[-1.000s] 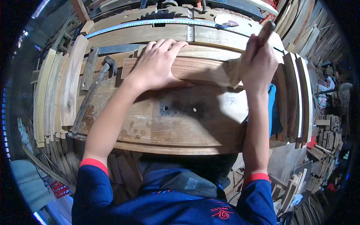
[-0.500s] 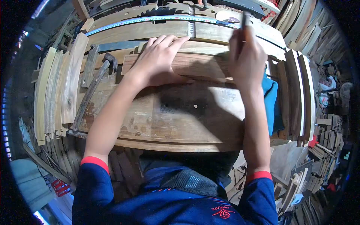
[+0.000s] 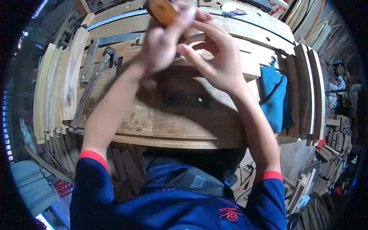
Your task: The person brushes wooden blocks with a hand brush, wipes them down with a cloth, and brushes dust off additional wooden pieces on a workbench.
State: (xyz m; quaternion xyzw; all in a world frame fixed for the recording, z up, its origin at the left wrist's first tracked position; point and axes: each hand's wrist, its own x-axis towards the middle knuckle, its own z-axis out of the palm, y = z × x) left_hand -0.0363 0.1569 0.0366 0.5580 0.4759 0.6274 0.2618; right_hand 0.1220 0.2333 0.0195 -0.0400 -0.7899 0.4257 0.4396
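My left hand point(image 3: 163, 48), smeared by motion, is raised over the far part of the workbench point(image 3: 184, 128). It is closed around a tool with a rounded orange-brown wooden body point(image 3: 163, 11); the rest of that tool is hidden or blurred. Close beside it is my right hand point(image 3: 222, 63), its thumb and index finger apart and its fingertips near the left hand. Whether they touch the tool I cannot tell. Below both hands a wooden board point(image 3: 248, 69) lies across the bench, partly covered by them.
A claw hammer point(image 3: 94, 82) lies at the left, beside upright wooden strips point(image 3: 69, 84). At the right are a teal cloth point(image 3: 273, 97) and more strips point(image 3: 316, 92). A measuring tape point(image 3: 126, 16) stretches along the back, with a whitish round dish point(image 3: 230, 7) near it.
My left hand has left the board and lifted, now around the brown tool that my right hand held. My right hand has moved left and opened.
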